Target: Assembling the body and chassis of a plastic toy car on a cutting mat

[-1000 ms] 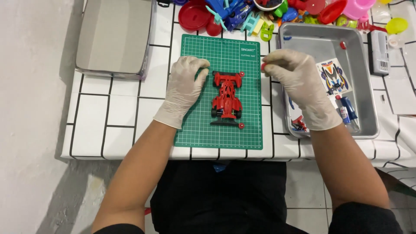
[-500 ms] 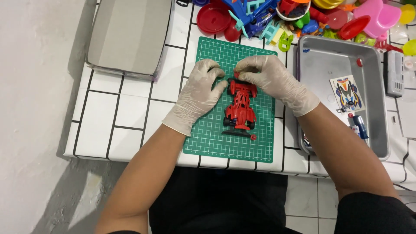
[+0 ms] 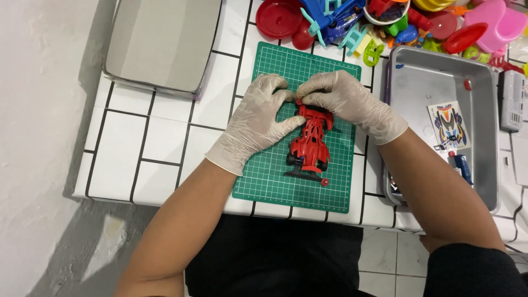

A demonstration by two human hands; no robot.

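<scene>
A red toy race car [image 3: 309, 143] lies on a green cutting mat [image 3: 275, 181] on the white tiled counter. Both of my hands wear pale gloves. My left hand [image 3: 258, 118] rests on the mat against the car's left side, thumb along its body. My right hand [image 3: 344, 99] covers the car's far end, fingertips pinched together on a small red piece at that end. The fingertips of both hands meet there. A small red round part [image 3: 325, 181] lies on the mat by the car's near end.
A grey metal tray [image 3: 423, 77] to the right holds a sticker sheet [image 3: 450, 125], a small red piece [image 3: 467, 84] and a blue tool [image 3: 463, 168]. A grey flat lid [image 3: 162, 41] lies at the back left. Colourful plastic toys [image 3: 385, 22] crowd the back.
My right hand came from the tray edge to the car's far end and joined my left hand there. The view shifted, so the mat and tray sit lower and further right.
</scene>
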